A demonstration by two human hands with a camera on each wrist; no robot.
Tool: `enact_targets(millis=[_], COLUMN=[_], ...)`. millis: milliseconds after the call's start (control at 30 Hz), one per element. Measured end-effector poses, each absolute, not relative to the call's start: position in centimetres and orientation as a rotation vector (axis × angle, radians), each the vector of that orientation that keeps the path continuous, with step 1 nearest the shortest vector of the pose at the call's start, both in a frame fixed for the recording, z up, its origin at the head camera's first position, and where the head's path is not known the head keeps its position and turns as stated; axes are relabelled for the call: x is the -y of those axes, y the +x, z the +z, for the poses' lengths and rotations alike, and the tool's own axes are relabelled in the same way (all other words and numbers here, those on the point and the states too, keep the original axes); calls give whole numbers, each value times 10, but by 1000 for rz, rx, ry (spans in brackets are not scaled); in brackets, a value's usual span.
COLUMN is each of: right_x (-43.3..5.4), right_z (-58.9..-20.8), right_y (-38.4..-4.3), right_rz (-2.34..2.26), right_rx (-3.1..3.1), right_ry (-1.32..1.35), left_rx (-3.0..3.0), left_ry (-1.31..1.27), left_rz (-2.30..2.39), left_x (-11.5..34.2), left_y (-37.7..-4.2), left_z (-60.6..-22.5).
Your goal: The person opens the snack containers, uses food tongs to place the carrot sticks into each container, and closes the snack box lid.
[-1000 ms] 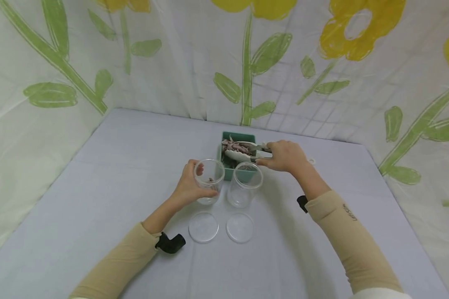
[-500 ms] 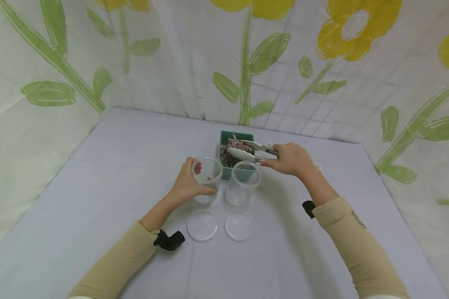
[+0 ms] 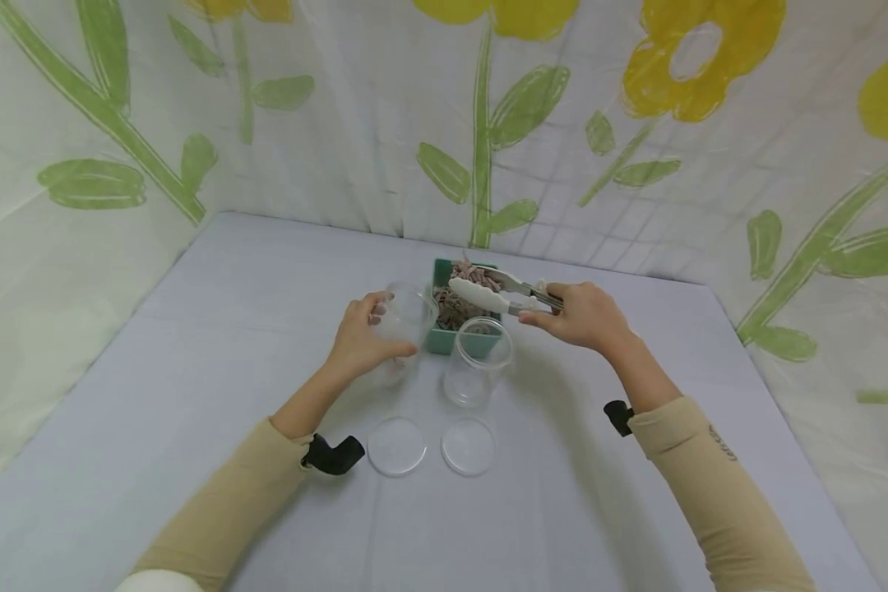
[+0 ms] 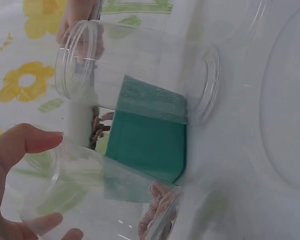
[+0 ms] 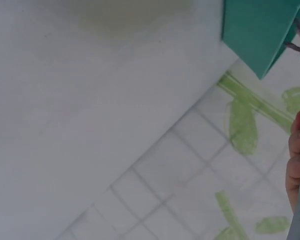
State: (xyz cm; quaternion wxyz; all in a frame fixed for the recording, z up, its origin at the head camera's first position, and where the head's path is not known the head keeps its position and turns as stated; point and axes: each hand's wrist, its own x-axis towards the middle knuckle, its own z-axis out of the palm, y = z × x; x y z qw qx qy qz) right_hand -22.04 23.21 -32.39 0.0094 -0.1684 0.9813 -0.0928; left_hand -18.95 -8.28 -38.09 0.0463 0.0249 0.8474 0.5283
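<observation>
In the head view my left hand (image 3: 358,341) grips a clear plastic jar (image 3: 407,316), tilted beside the green box. Pinkish-brown strips (image 4: 157,207) lie at this jar's bottom in the left wrist view. My right hand (image 3: 586,316) holds white-tipped metal tongs (image 3: 514,288). Between the tongs' tips sits a clump of pinkish strips (image 3: 464,271), raised a little above the green box (image 3: 440,341). More brownish strips (image 3: 451,311) fill the box. A second clear jar (image 3: 468,385) stands upright in front of the box; no strips show in it.
Two clear round lids, a left lid (image 3: 396,446) and a right lid (image 3: 469,446), lie flat on the pale table (image 3: 252,329) in front of the jars. Behind the table's far edge hangs a white curtain (image 3: 355,164) with painted flowers.
The tongs have risen and drawn slightly right, lifting a clump of strips from the box. My left hand has raised and tilted its jar, which stood upright before.
</observation>
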Motion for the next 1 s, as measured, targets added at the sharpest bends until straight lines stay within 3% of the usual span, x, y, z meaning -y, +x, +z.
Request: enact_targets(millis=[633,1000], right_x=[-225,-206], right_z=[-297,-287], right_y=[-205,-200], right_rz=[-524,-375], right_rx=[-3068,-3052], right_ry=[-786,-1063], left_rx=[-2631,-2623], left_ry=[73,55], left_rz=[1525,1657], left_x=[73,79], left_y=[-194,-188], left_z=[-381,-388])
